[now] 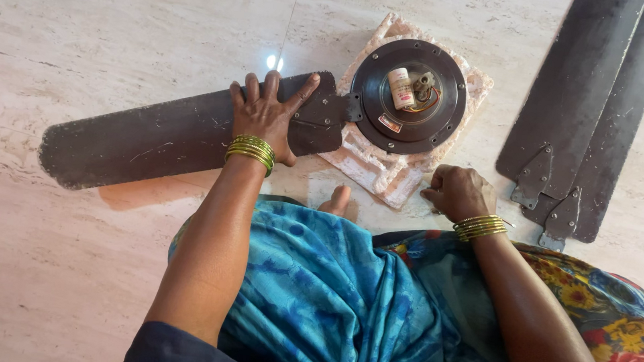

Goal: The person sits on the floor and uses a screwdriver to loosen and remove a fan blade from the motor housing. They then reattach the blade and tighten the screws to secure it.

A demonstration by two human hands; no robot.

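Observation:
A dark round ceiling-fan motor (408,95) lies on a white foam block (376,171) on the marble floor, with a small white cylinder (401,87) and wires at its centre. A long dark fan blade (149,141) stretches left from the motor, its metal bracket (321,120) touching the motor's rim. My left hand (266,114) presses flat on the blade near the bracket, fingers spread. My right hand (458,192) is closed into a fist beside the foam block's near corner; whether it holds anything small is hidden.
Two more dark fan blades (588,114) lie stacked at the right, brackets toward me. My blue and flowered clothing (372,308) and a toe (336,200) fill the near floor. Pale marble floor (115,12) surrounds everything.

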